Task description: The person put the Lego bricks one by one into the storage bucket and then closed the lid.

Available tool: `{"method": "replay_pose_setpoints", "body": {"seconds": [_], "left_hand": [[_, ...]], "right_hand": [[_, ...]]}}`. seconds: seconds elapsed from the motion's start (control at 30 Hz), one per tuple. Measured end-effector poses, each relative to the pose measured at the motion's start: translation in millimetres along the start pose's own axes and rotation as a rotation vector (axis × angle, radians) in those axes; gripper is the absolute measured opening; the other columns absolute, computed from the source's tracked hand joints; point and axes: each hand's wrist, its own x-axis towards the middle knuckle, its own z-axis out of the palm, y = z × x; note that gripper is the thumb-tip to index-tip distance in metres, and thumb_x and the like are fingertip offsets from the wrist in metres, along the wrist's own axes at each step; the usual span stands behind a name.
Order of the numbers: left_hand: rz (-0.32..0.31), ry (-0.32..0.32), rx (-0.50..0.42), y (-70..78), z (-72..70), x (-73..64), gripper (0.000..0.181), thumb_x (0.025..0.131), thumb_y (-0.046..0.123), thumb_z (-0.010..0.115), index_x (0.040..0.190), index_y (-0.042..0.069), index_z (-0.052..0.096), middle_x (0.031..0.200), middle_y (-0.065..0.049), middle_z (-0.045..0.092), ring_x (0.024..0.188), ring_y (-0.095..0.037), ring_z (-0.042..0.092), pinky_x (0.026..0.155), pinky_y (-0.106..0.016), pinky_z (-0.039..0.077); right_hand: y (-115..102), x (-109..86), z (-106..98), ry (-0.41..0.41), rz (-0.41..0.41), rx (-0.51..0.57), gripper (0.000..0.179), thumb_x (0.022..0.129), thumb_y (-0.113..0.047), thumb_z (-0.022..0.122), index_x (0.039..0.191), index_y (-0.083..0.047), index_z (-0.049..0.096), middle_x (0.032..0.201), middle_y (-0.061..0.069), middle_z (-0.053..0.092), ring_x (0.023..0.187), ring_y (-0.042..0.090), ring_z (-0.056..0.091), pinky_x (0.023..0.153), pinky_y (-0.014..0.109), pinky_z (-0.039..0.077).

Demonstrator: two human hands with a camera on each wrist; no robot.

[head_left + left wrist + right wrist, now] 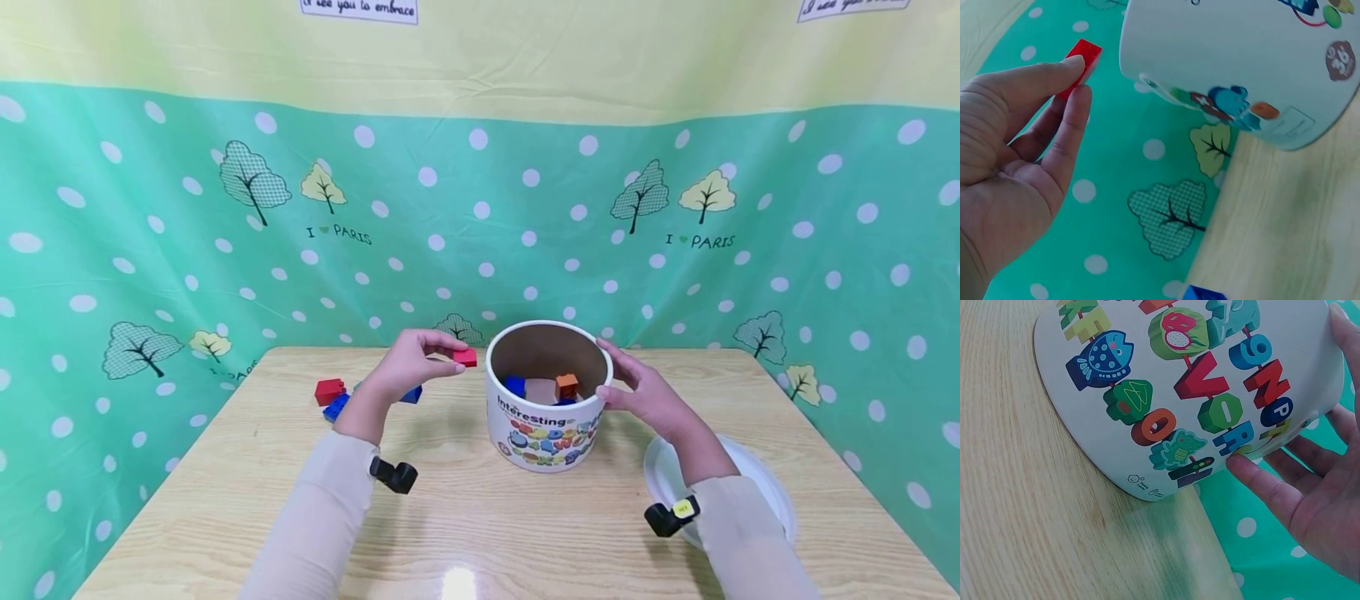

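Note:
Between thumb and fingertips my left hand pinches a red toy brick, held up just left of the bucket's rim. The same red brick shows in the left wrist view, with the bucket wall close to its right. A white round bucket printed with colourful letters and pictures stands upright on the table. My right hand grips its right side near the rim, thumb toward the front and fingers spread behind. Inside lie an orange brick, a blue brick and other pieces, partly hidden by the wall.
Left of the bucket lie a red brick and blue bricks, some partly behind my left wrist. A white round lid lies under my right forearm. Behind the wooden table hangs a green dotted curtain.

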Motion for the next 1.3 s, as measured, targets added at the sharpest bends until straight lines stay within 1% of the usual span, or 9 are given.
{"method": "replay_pose_setpoints", "body": {"seconds": [0.13,0.37,0.53,0.63,0.73,0.83,1.07,1.17,1.3], "left_hand": [[0.016,0.005,-0.012,10.7,2.5,4.9,0.028,0.081,0.013,0.081,0.108,0.008,0.075,0.102,-0.009,0.069,0.094,-0.027,0.063,0.076,-0.032,0.056],[0.037,0.005,0.01,25.3,7.2,15.6,0.025,0.081,0.016,0.081,0.105,0.012,0.076,0.103,-0.005,0.069,0.096,-0.028,0.062,0.074,-0.032,0.056],[0.038,-0.012,-0.038,37.2,13.1,24.3,0.026,0.081,0.012,0.08,0.107,0.01,0.075,0.108,-0.005,0.069,0.1,-0.027,0.062,0.078,-0.032,0.055],[0.037,-0.015,-0.049,45.9,17.8,28.4,0.027,0.081,0.011,0.08,0.108,0.009,0.075,0.109,-0.006,0.069,0.102,-0.027,0.061,0.079,-0.032,0.055],[0.036,-0.021,-0.025,54.0,22.7,32.9,0.026,0.081,0.012,0.08,0.106,0.011,0.075,0.104,-0.006,0.069,0.1,-0.026,0.061,0.078,-0.032,0.055],[0.043,-0.034,-0.017,60.0,27.4,38.4,0.026,0.081,0.012,0.081,0.106,0.01,0.075,0.102,-0.006,0.07,0.099,-0.026,0.062,0.078,-0.032,0.055],[0.031,-0.056,-0.041,72.1,36.6,48.1,0.026,0.081,0.01,0.08,0.106,0.01,0.075,0.1,-0.006,0.07,0.097,-0.025,0.063,0.08,-0.031,0.056],[0.026,-0.07,-0.046,75.8,40.2,52.3,0.025,0.082,0.009,0.079,0.106,0.01,0.075,0.101,-0.005,0.071,0.097,-0.024,0.064,0.084,-0.033,0.056],[0.012,-0.08,-0.042,78.9,44.9,58.7,0.026,0.082,0.01,0.079,0.107,0.011,0.075,0.102,-0.005,0.07,0.096,-0.023,0.064,0.089,-0.04,0.054]], "right_hand": [[0.0,0.9,0.3,0.0,0.006,-0.004,0.076,0.092,-0.034,0.069,0.155,-0.033,0.026,0.155,0.013,0.032,0.14,0.041,0.027,0.094,0.053,0.048],[-0.1,0.6,-0.6,0.003,0.002,-0.011,0.076,0.092,-0.033,0.069,0.155,-0.032,0.026,0.155,0.013,0.032,0.14,0.042,0.027,0.094,0.053,0.048],[-0.9,0.4,-1.1,0.003,0.0,-0.009,0.076,0.092,-0.033,0.069,0.155,-0.031,0.026,0.155,0.013,0.032,0.14,0.041,0.028,0.094,0.053,0.048],[-0.7,0.7,-0.9,0.003,0.0,-0.008,0.076,0.092,-0.033,0.069,0.155,-0.031,0.026,0.155,0.013,0.032,0.14,0.041,0.028,0.094,0.053,0.049],[-0.1,1.0,-0.7,0.003,0.003,-0.01,0.076,0.092,-0.033,0.069,0.155,-0.032,0.026,0.155,0.013,0.032,0.14,0.041,0.028,0.094,0.053,0.048],[0.4,1.3,-0.7,0.004,0.004,-0.013,0.076,0.092,-0.033,0.069,0.155,-0.032,0.027,0.155,0.012,0.032,0.14,0.041,0.028,0.094,0.054,0.048],[-0.1,1.2,-0.8,0.002,-0.001,-0.01,0.077,0.092,-0.033,0.069,0.155,-0.032,0.026,0.155,0.013,0.032,0.14,0.041,0.028,0.094,0.053,0.049],[-0.1,1.0,-0.7,0.002,-0.001,-0.008,0.077,0.092,-0.033,0.069,0.155,-0.032,0.026,0.155,0.013,0.032,0.14,0.041,0.028,0.094,0.053,0.049],[0.7,1.2,-0.8,0.001,-0.003,-0.007,0.076,0.092,-0.033,0.069,0.155,-0.032,0.026,0.155,0.013,0.032,0.14,0.041,0.028,0.094,0.053,0.048]]}}
